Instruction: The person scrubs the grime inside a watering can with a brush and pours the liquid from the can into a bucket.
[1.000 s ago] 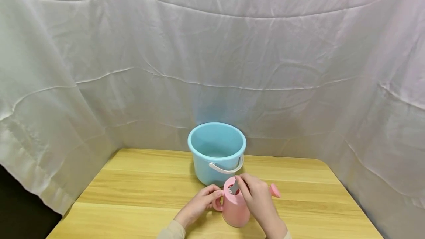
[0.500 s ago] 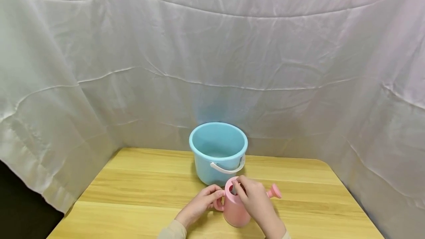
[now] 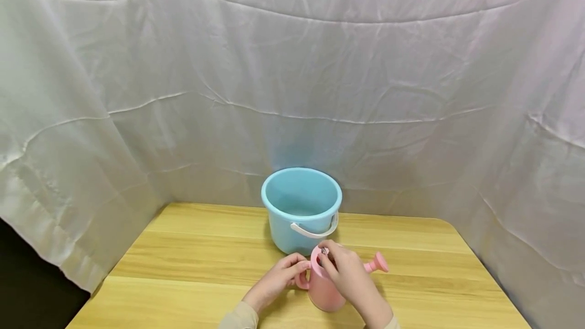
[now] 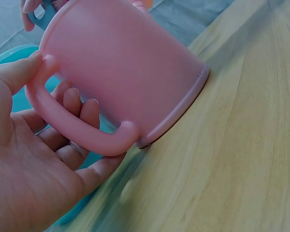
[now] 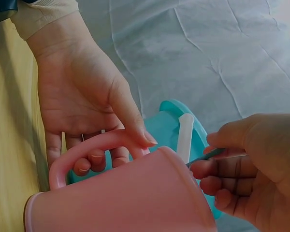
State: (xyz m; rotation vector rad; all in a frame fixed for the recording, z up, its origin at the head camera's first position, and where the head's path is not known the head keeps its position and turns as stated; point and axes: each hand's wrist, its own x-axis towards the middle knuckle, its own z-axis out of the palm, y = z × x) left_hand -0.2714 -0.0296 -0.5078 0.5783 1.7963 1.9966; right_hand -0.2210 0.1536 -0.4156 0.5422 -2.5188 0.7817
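While left hand [image 3: 278, 279] grips pink watering can [image 3: 325, 292] by handle [image 4: 77, 129] | right hand [image 3: 351, 274] pinches grey tool [image 4: 47, 18] | slack pinch could drop it inside

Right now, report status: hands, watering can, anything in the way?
Left hand grips watering can by its handle. Right hand pinches grey tool at can's top. Can stands on table; bucket beyond, nothing seen blocking.
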